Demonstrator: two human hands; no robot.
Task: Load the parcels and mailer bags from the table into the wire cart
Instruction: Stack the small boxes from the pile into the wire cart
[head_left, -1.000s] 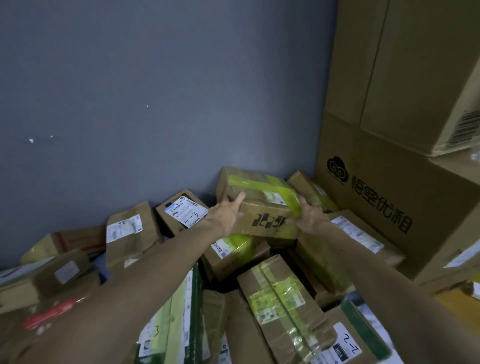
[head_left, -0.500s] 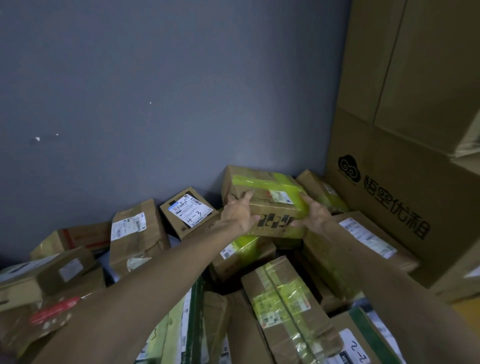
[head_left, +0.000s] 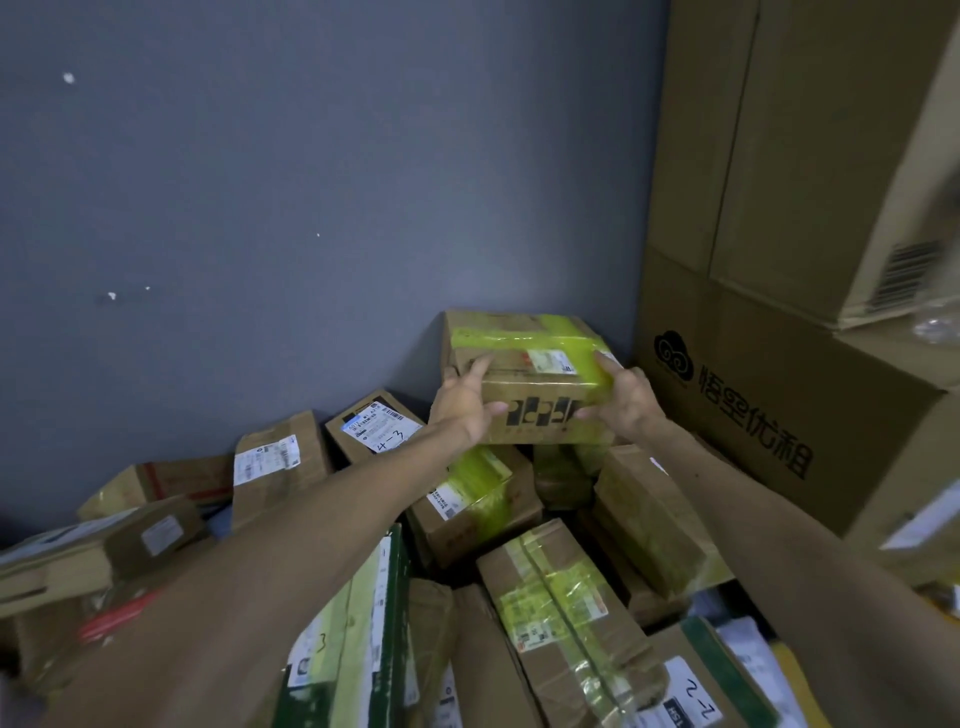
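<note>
Partly, left hand (head_left: 465, 402) and right hand (head_left: 626, 397) hide the parcel (head_left: 524, 358).

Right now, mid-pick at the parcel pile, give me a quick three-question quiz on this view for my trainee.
1. True or false: the yellow-taped box is held by the left hand alone.
2. What is handwritten on the label of the small box just left of the held one? A) 4-3 B) 7-1 C) 9-5
3. Fill in: the big carton with the cloud logo stands to the ___ of the held box.
Key: 1 false, the right hand grips it too; 2 A; 3 right.
</note>
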